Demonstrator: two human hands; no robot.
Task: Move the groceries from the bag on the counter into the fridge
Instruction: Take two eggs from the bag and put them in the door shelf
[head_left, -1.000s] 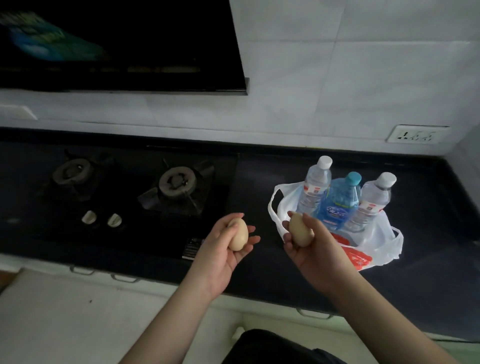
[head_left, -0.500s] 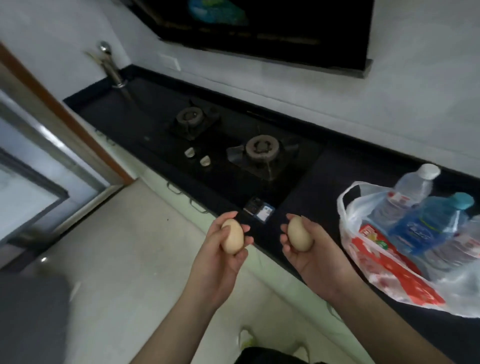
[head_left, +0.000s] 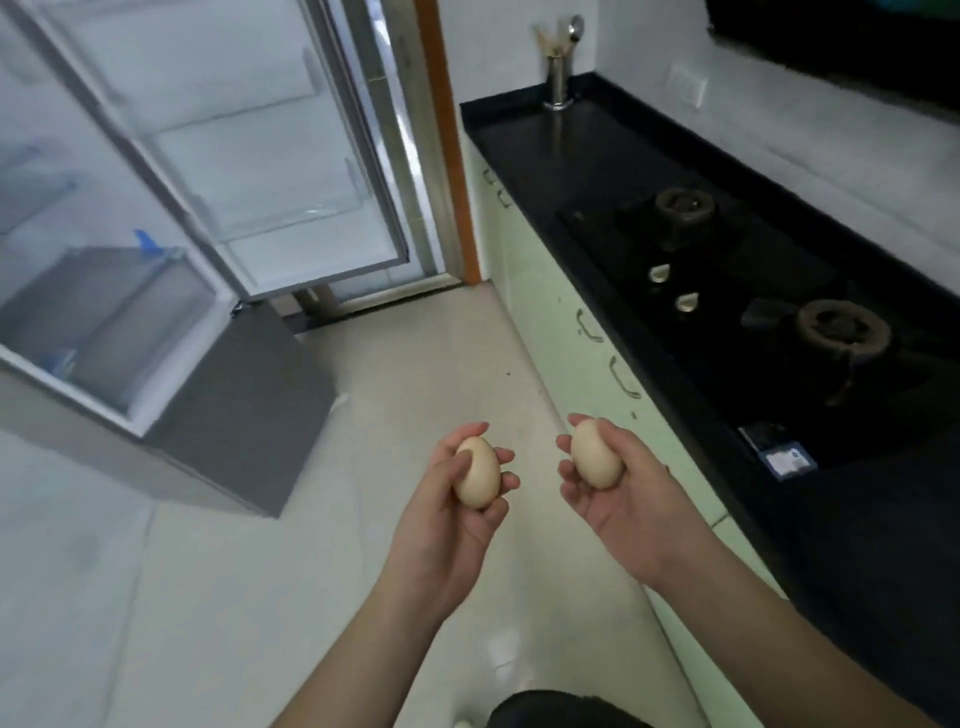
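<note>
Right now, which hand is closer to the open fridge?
The left hand, holding an egg, is nearer the fridge on that side. The right hand with its egg is beside the counter.

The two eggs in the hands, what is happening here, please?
A person stands in a kitchen and holds one beige egg in each hand. The left hand grips the left egg, and the right hand cups the right egg. Both eggs are held over the pale tiled floor, not yet put away. Ahead on the left stands the grey fridge with its door open. The black counter with the gas stove runs along the right. The bag is not in view.
</note>
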